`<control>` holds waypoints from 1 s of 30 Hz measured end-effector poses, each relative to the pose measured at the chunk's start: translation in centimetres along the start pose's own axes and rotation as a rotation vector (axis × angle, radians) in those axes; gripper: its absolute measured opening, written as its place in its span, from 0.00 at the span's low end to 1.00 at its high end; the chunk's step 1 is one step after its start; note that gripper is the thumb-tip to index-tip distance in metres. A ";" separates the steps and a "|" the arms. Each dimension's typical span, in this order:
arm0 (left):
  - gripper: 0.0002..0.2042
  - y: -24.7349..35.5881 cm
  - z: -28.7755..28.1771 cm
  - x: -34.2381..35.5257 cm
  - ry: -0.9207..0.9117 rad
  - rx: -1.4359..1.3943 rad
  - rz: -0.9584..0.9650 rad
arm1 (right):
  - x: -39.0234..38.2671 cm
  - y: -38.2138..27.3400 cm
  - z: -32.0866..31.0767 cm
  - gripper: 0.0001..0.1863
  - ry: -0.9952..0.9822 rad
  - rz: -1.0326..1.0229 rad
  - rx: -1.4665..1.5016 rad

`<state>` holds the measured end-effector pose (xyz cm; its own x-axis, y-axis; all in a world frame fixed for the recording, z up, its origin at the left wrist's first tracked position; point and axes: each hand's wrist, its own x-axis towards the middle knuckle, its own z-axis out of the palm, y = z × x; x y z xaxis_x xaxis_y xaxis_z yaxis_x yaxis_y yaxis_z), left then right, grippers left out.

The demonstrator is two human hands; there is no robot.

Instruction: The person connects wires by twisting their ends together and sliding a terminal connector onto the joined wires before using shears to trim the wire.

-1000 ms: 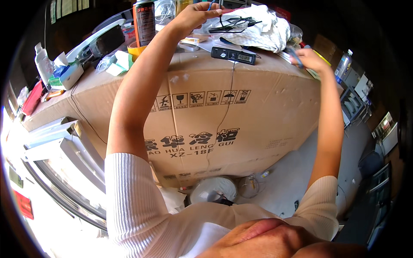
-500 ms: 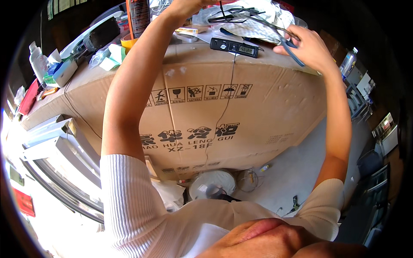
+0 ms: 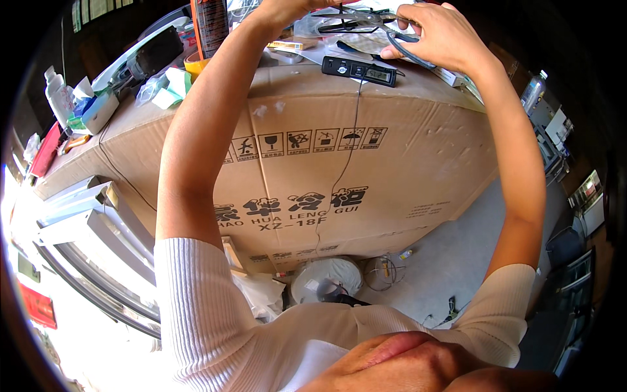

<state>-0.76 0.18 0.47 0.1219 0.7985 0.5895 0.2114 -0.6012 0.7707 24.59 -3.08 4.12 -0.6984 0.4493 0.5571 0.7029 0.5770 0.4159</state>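
Clock positions are taken from the centre of the head view. The largest item is the cardboard box (image 3: 392, 170), filling the middle; its cluttered top runs along the upper edge from 10 to 2 o'clock. A pale metal frame (image 3: 101, 225) stands near 9 o'clock. On the floor at 6 o'clock is a round, plastic-covered object (image 3: 313, 273).

The right hand (image 3: 447, 39), near 1 o'clock, is closed about the handles of the scissors (image 3: 379, 18). The left hand (image 3: 294, 8), at 12 o'clock, is partly cut off by the upper edge; a dark strand shows at its fingertips, but whether the grip is wide, narrow or closed on it cannot be told.

The spray can (image 3: 210, 29), orange and black, stands upright at 11 o'clock. The scissors are at 1 o'clock, above the box top, blades pointing toward 9 o'clock, near the left hand. The white bottle (image 3: 59, 98) stands at 10 o'clock, the clear bottle (image 3: 533, 91) at 2 o'clock. A black meter (image 3: 359, 70) with a small display lies at the box's front edge between 12 and 1 o'clock. A yellow tape roll (image 3: 194, 65) sits just beside the can's base. Dark wires (image 3: 343, 28) lie just below the blades.
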 end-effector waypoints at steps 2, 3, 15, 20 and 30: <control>0.06 0.0 0.1 0.0 0.008 0.014 0.035 | 0.1 0.0 0.1 0.27 -0.006 -0.015 -0.007; 0.06 -0.1 0.3 0.0 0.015 0.008 0.071 | 0.2 0.0 0.1 0.27 -0.008 -0.023 -0.009; 0.05 1.2 0.6 -1.0 0.045 0.069 -0.032 | 0.2 -1.1 -1.3 0.31 -0.061 -0.021 0.025; 0.05 -0.7 0.0 0.4 0.016 0.025 0.091 | 0.7 -0.9 -0.8 0.29 -0.043 -0.036 0.036; 0.05 -0.8 0.5 0.4 0.016 -0.080 0.061 | 0.3 0.5 0.0 0.22 -0.008 -0.057 0.021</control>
<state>-0.38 1.03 -0.06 0.1163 0.7604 0.6389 0.1256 -0.6494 0.7500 24.72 -2.64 4.50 -0.7383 0.4205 0.5274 0.6592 0.6156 0.4318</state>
